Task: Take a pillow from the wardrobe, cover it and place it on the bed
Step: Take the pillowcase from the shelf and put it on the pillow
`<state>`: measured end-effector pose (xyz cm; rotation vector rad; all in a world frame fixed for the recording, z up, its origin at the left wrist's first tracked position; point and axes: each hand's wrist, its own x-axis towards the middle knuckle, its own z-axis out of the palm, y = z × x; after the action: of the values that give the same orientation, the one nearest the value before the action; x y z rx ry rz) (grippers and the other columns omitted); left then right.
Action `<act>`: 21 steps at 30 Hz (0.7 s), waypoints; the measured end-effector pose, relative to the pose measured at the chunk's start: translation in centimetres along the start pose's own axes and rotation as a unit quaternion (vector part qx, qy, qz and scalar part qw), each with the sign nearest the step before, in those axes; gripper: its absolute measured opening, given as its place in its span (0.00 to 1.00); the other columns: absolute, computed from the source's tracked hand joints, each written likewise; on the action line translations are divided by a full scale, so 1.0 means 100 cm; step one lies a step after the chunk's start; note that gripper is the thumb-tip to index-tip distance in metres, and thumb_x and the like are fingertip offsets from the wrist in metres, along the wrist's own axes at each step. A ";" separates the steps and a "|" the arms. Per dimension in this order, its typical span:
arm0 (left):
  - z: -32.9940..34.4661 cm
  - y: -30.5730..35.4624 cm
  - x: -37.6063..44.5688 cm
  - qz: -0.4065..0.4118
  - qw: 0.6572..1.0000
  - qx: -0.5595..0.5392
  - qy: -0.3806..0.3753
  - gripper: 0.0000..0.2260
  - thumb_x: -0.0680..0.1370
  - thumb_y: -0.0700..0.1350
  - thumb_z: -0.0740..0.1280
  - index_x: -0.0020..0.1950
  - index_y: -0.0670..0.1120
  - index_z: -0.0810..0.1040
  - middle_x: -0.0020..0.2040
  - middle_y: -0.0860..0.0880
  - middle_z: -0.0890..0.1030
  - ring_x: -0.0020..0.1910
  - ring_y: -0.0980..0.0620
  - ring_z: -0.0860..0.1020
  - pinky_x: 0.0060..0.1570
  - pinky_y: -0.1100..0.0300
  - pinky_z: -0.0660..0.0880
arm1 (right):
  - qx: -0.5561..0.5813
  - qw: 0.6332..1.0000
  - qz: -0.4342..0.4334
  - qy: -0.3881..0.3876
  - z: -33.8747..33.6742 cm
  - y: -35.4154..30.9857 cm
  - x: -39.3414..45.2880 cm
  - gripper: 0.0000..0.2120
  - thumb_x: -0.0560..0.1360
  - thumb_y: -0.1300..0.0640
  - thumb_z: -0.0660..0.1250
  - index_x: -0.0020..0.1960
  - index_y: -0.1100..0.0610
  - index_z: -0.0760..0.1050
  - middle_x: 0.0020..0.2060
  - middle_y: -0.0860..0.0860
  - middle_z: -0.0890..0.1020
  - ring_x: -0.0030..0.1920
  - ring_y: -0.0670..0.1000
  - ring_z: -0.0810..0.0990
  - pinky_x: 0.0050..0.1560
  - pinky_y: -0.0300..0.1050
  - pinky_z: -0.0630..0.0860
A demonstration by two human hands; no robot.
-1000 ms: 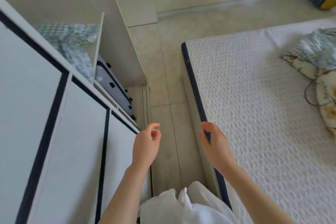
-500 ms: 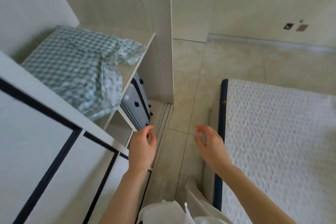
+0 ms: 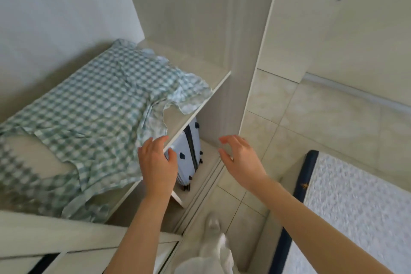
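Hands first: your left hand [image 3: 156, 165] now reaches the front edge of the wardrobe shelf [image 3: 219, 81], fingers loosely spread and gripping nothing, its fingertips just at the hem of the checked cloth [image 3: 89, 118]. Your right hand [image 3: 241, 160] hovers beside it in front of the open compartment, fingers spread and curved, also empty. A second ago both hands hung over the floor between wardrobe and bed; since then you have turned to face the wardrobe, and the shelf fills the left of the view. That puts you, by my reading, at the very start: the reach for the pillow, with no grasp made yet.

Where the pillow is, you cannot tell for certain. The green-and-white checked cloth lies rumpled across the shelf, one corner drooping over the front edge, and a pale patch [image 3: 29, 155] shows through a gap near the left side. Whether a pillow lies under it, or it is only the cover, is not clear.

Count: two hands, one checked cloth, one shelf, one pale blue suitcase [image 3: 188, 153] standing on edge below the shelf, and one bed [image 3: 355, 207] at the lower right corner, its dark-edged mattress bare where visible.
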<state>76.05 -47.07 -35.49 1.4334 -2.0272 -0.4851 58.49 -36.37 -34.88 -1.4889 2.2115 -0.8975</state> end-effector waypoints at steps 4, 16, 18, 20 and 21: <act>0.016 -0.003 0.039 -0.007 0.996 0.084 0.026 0.19 0.74 0.36 0.72 0.65 0.39 0.77 0.64 0.39 0.78 0.72 0.36 0.67 0.70 0.33 0.60 | -0.030 0.997 -0.071 -0.025 0.005 -0.008 0.070 0.17 0.80 0.56 0.62 0.66 0.60 0.72 0.60 0.56 0.77 0.62 0.56 0.72 0.60 0.48 0.72; 0.037 -0.036 0.098 -0.071 0.969 0.236 0.024 0.35 0.68 0.42 0.78 0.74 0.42 0.69 0.75 0.42 0.68 0.77 0.39 0.56 0.73 0.33 0.53 | -0.121 0.944 -0.288 -0.103 0.064 -0.056 0.228 0.27 0.79 0.51 0.64 0.74 0.60 0.63 0.71 0.59 0.68 0.73 0.60 0.62 0.72 0.54 0.61; 0.035 -0.040 0.100 -0.080 0.963 0.256 0.025 0.38 0.68 0.44 0.79 0.75 0.42 0.68 0.76 0.43 0.66 0.78 0.40 0.56 0.73 0.33 0.50 | -0.160 0.928 -0.308 -0.133 0.075 -0.057 0.241 0.31 0.77 0.51 0.66 0.76 0.59 0.58 0.74 0.58 0.63 0.76 0.60 0.55 0.75 0.56 0.55; 0.032 -0.045 0.104 -0.092 0.957 0.271 0.038 0.41 0.66 0.45 0.79 0.76 0.44 0.66 0.77 0.43 0.64 0.78 0.41 0.56 0.73 0.32 0.47 | -0.197 0.912 -0.331 -0.144 0.084 -0.056 0.251 0.37 0.75 0.52 0.69 0.77 0.57 0.55 0.76 0.58 0.59 0.77 0.61 0.51 0.76 0.57 0.53; 0.032 -0.047 0.106 -0.102 0.954 0.277 0.046 0.43 0.65 0.44 0.80 0.77 0.45 0.65 0.77 0.43 0.63 0.78 0.41 0.57 0.73 0.32 0.46 | -0.215 0.903 -0.343 -0.145 0.088 -0.055 0.255 0.39 0.74 0.53 0.70 0.78 0.56 0.53 0.77 0.58 0.57 0.77 0.62 0.50 0.76 0.58 0.53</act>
<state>74.88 -58.78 -37.95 1.9650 -2.0363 0.0894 57.22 -63.88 -35.93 -2.5079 1.7300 -0.2993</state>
